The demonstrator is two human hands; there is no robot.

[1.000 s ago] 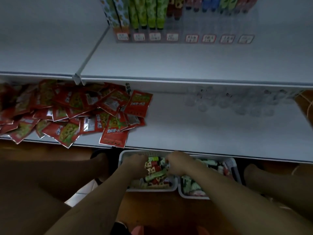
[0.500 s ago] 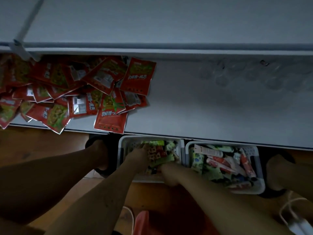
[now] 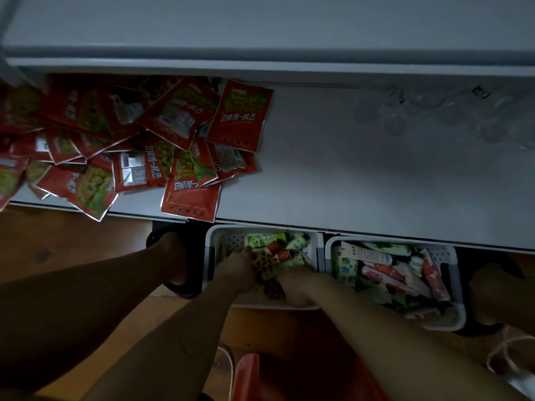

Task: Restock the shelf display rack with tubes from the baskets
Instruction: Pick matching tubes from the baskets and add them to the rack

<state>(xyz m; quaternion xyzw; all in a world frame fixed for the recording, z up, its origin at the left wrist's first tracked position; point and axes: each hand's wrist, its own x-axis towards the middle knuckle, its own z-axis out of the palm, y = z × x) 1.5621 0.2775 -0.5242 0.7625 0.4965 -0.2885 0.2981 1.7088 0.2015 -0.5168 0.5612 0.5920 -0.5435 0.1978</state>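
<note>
Under shelf [image 3: 347, 175] front edge, head view: 2 white baskets side by side, left basket [image 3: 211, 256] and right basket [image 3: 460, 314].
Tubes [image 3: 376, 256]: heaped in both baskets; too many to count.
Left hand [image 3: 236, 269]: in left basket, fingers among tubes; grip cannot be told.
Right hand [image 3: 295, 287]: at left basket's near side; grip cannot be told.
Shelf top: 1 pile of red sachets [image 3: 188, 198], left side.

Surface notes, dim light.
shelf [image 3: 347, 175]: smooth, matt grey-white, painted-metal look; sachets [image 3: 188, 195]: glossy, crinkled red film; baskets [image 3: 220, 235]: matt white perforated plastic; tubes [image 3: 367, 254]: glossy printed plastic; floor [image 3: 58, 250]: wood, grain and knot visible.
</note>
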